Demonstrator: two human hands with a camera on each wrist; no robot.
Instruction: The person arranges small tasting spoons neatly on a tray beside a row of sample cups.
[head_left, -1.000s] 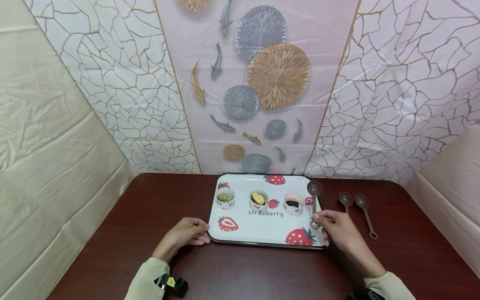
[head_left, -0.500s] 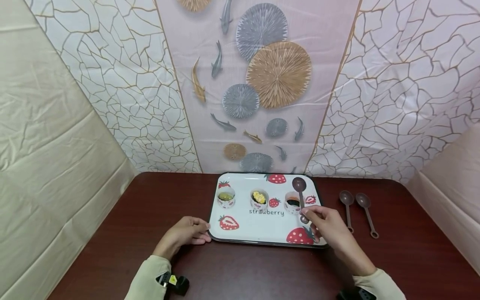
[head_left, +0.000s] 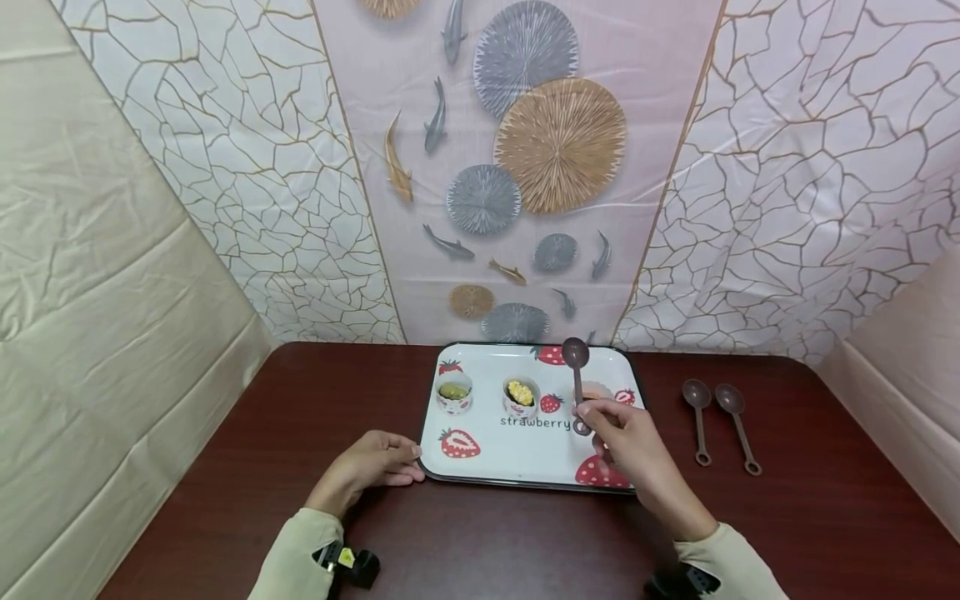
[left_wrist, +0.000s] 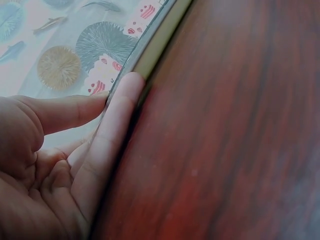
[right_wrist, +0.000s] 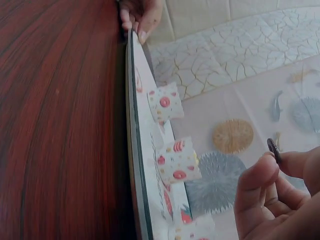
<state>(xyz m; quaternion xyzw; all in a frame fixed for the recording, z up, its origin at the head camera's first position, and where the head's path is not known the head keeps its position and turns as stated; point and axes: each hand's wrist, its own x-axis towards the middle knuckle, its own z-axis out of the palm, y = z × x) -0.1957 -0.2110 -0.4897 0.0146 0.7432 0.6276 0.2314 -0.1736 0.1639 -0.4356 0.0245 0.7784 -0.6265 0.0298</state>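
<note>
My right hand (head_left: 633,446) pinches a brown spoon (head_left: 575,352) near the ring end of its handle. The spoon is raised over the right part of the white strawberry tray (head_left: 487,467), bowl end pointing away. Only the ring end (right_wrist: 273,150) shows between thumb and finger in the right wrist view. At the tray's front left corner my left hand (head_left: 375,460) grips the rim, thumb on top and a finger (left_wrist: 112,125) along the outer side. Three small patterned cups stand in a row: a left cup with green food (head_left: 453,406), a middle cup with yellow food (head_left: 519,408), and a right cup (head_left: 597,389) mostly hidden behind my right hand.
Two more brown spoons, a nearer-to-tray one (head_left: 697,408) and an outer one (head_left: 738,421), lie on the dark red-brown table (head_left: 465,550) right of the tray. A patterned cloth (head_left: 480,200) rises behind the table, with plain cloth at both sides.
My right hand has carried the spoon leftward from the tray's right edge, and now covers much of the right cup. The left hand keeps its grip on the tray corner.
</note>
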